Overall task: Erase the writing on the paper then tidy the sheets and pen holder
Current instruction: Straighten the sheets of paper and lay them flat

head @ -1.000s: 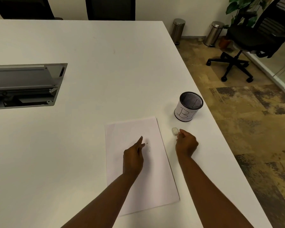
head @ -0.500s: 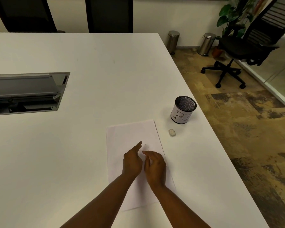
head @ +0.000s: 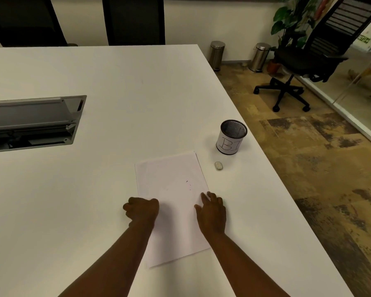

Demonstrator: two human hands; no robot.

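White sheets of paper (head: 171,189) lie on the white table (head: 116,93) in front of me, with a few faint dark marks near the middle. My left hand (head: 142,211) rests at the paper's left edge, fingers curled into a fist. At the right edge lies my right hand (head: 212,212), flat with its fingers spread. A small white eraser (head: 218,165) lies loose on the table beyond the paper's top right corner. Behind it stands the black mesh pen holder (head: 231,137) with a white label; nothing shows inside it.
An open grey cable hatch (head: 30,123) is set into the table at the left. The table's right edge runs close to the pen holder. On the floor beyond are a black office chair (head: 304,58), two metal bins (head: 217,53) and a plant (head: 291,16).
My right hand let go of the eraser and came to the paper's right edge. My left hand slid from the middle of the sheet to its left edge and curled.
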